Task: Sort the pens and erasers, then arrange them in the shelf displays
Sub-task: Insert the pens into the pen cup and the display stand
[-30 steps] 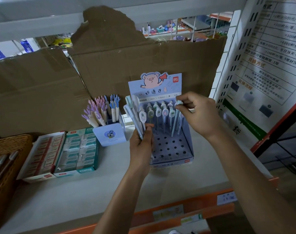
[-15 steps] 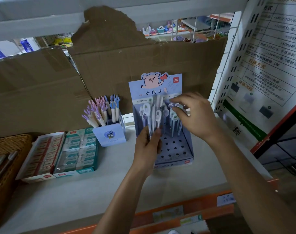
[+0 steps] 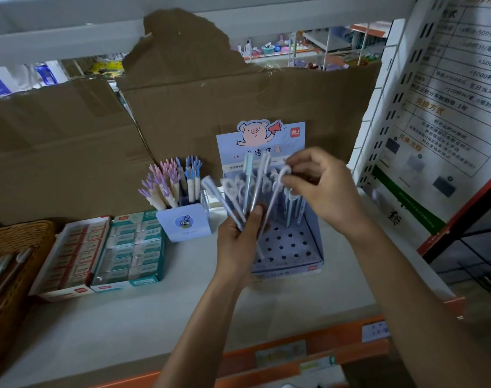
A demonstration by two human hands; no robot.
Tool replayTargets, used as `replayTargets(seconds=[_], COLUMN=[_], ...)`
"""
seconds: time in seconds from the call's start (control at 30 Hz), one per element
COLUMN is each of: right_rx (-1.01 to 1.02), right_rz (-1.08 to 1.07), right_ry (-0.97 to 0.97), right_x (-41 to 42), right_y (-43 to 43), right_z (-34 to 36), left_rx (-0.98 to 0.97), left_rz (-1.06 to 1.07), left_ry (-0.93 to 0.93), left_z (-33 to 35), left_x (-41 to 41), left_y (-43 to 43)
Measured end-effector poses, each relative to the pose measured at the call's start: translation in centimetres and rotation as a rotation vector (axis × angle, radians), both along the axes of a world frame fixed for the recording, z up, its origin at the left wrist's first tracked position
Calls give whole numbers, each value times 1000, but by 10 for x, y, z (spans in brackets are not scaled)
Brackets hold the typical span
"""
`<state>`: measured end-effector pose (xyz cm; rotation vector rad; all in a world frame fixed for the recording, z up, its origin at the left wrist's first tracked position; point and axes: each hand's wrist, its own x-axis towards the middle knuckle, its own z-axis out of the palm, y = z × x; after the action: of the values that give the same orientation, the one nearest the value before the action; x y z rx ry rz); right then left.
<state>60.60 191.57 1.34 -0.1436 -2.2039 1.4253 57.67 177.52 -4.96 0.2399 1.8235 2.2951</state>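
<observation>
Gripping a fanned bunch of pens (image 3: 248, 189) in the left hand (image 3: 240, 242), thumb clamped over the lower barrels, just in front of and above the blue display box (image 3: 311, 242). Pinching the looped top of one pale pen (image 3: 273, 204) with the right hand (image 3: 322, 191), fingertips closed on it, barrel slanting down toward the bunch; too blurred to tell whether touching the others. Standing upright in the back right holes of the box: a few more pens (image 3: 293, 208). Resting on the white shelf (image 3: 154, 317), backed by torn cardboard (image 3: 238, 93). Just left of the box: a small blue cup (image 3: 185, 224) crammed with hand-topped pens (image 3: 168, 182) in purple, pink and blue. Farther left, side by side and touching: a green eraser box (image 3: 132, 247) and a red-trimmed eraser box (image 3: 70, 256). At the far left edge: a wicker basket (image 3: 17, 239).
</observation>
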Motion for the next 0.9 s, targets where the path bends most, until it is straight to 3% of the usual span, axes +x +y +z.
replayTargets(seconds=[0.2, 0.5, 0.67, 0.8, 0.9], right_rx=[205, 510, 831, 829, 529], right_rz=[-126, -119, -113, -154, -165], right_ry=[91, 71, 55, 76, 111], right_x=[-4, -10, -17, -15, -7], right_y=[18, 14, 17, 16, 9], right_z=[2, -23, -29, -31, -18], left_rx=[-48, -72, -91, -102, -133], left_rz=[136, 75, 41, 19, -3], left_ry=[-18, 13, -2, 55, 112], left_z=[-2, -4, -7, -7, -7], left_x=[-6, 1, 2, 4, 3], left_y=[-8, -9, -8, -7, -10])
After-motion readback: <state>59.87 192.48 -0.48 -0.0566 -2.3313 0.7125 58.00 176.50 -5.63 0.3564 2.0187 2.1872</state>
